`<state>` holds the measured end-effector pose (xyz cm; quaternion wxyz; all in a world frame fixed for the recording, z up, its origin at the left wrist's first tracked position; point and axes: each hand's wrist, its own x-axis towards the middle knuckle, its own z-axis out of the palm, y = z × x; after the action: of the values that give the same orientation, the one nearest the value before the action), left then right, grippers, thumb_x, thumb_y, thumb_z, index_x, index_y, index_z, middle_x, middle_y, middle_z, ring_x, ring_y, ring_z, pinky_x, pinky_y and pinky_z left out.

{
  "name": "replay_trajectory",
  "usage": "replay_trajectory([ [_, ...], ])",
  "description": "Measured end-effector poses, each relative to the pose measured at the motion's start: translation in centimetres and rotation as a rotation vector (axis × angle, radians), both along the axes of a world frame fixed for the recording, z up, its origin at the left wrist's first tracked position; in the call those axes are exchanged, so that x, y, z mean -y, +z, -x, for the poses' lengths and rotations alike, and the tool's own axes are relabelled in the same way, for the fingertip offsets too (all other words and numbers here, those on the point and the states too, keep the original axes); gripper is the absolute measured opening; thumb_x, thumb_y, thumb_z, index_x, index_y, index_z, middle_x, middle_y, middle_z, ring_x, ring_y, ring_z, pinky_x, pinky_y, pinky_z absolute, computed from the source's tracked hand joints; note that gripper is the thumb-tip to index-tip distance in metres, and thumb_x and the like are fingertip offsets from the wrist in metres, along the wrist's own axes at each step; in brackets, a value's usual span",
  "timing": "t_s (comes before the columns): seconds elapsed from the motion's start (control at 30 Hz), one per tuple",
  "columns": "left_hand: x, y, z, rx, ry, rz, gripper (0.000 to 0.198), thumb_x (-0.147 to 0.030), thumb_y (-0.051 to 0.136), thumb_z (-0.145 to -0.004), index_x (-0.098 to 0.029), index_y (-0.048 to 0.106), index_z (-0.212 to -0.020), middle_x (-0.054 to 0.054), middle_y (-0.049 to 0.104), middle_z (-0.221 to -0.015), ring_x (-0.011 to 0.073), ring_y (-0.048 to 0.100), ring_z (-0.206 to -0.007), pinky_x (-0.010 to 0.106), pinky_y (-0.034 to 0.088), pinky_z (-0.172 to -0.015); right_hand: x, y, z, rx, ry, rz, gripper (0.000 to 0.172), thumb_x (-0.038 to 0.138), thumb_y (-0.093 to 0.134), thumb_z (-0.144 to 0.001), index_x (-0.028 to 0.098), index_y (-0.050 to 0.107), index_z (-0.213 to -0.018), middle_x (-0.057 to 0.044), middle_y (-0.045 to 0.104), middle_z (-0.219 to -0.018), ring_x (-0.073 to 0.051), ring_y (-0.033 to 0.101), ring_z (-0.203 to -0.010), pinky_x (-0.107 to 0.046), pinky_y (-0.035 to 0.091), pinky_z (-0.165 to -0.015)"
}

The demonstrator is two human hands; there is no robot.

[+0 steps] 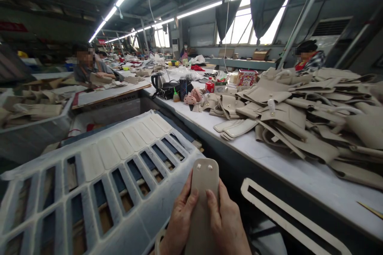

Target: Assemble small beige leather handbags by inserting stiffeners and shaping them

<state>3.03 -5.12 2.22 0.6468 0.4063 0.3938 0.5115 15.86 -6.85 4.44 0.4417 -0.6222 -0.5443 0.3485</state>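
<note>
Hands at lower centre: left hand and right hand both clasp one beige strap, upright beside a white crate; many like pieces lie heaped on the table.

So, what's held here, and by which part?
The left hand and right hand hold a beige strap piece along its side edges, thumbs on its face, below the studded end.
</note>
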Motion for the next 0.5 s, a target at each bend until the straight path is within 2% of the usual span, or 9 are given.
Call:
replay_trajectory([
  [0.1, 0.3, 0.4, -0.2, -0.058, 0.045, -0.022, 0.061, -0.046, 0.059, -0.09, -0.028, 0.042, -0.146, 0.003, 0.041, -0.152, 0.0282, 0.039, -0.139, 0.039, 0.032, -0.117, -0.4, 1.4, -0.9, -0.144, 0.073, 0.088, 0.053, 0.057, 0.042, -0.092, 0.015, 0.06, -0.119, -0.014, 0.069, -0.113, -0.027, 0.066, -0.098, -0.033, 0.053, -0.081],
  [0.2, 0.6, 0.7, -0.5, -0.146, 0.12, -0.078, 0.057, -0.045, 0.063, -0.087, -0.027, 0.051, -0.14, 0.002, 0.048, -0.148, 0.0287, 0.041, -0.137, 0.04, 0.027, -0.119, -0.6, 2.0, -1.3, -0.255, 0.064, 0.121, 0.053, 0.062, 0.048, -0.088, 0.015, 0.064, -0.106, -0.012, 0.072, -0.1, -0.026, 0.066, -0.087, -0.03, 0.052, -0.071],
  [0.33, 0.3, 1.1, -0.6, -0.211, 0.205, -0.114, 0.056, -0.045, 0.069, -0.082, -0.027, 0.058, -0.134, 0.003, 0.054, -0.142, 0.0308, 0.048, -0.13, 0.041, 0.029, -0.117, -0.8, 0.4, -1.1, -0.284, -0.008, 0.138, 0.061, 0.072, 0.048, -0.082, 0.016, 0.066, -0.095, -0.01, 0.071, -0.086, -0.024, 0.064, -0.075, -0.029, 0.051, -0.062],
  [0.43, -0.7, 1.8, -0.4, -0.203, 0.218, -0.112, 0.053, -0.049, 0.068, -0.081, -0.022, 0.065, -0.126, 0.007, 0.059, -0.137, 0.0317, 0.054, -0.122, 0.04, 0.038, -0.11, -1.2, -1.5, -0.6, -0.322, -0.027, 0.156, 0.063, 0.077, 0.052, -0.077, 0.017, 0.068, -0.091, -0.007, 0.07, -0.075, -0.023, 0.063, -0.066, -0.03, 0.052, -0.059],
  [0.5, -1.8, 2.5, -0.1, -0.175, 0.203, -0.104, 0.061, -0.051, 0.068, -0.08, -0.02, 0.061, -0.131, 0.01, 0.064, -0.127, 0.0295, 0.061, -0.11, 0.037, 0.047, -0.099, -1.3, -2.2, -0.1, -0.35, -0.06, 0.183, 0.066, 0.079, 0.053, -0.074, 0.019, 0.07, -0.094, -0.007, 0.069, -0.071, -0.025, 0.064, -0.065, -0.031, 0.053, -0.056],
])
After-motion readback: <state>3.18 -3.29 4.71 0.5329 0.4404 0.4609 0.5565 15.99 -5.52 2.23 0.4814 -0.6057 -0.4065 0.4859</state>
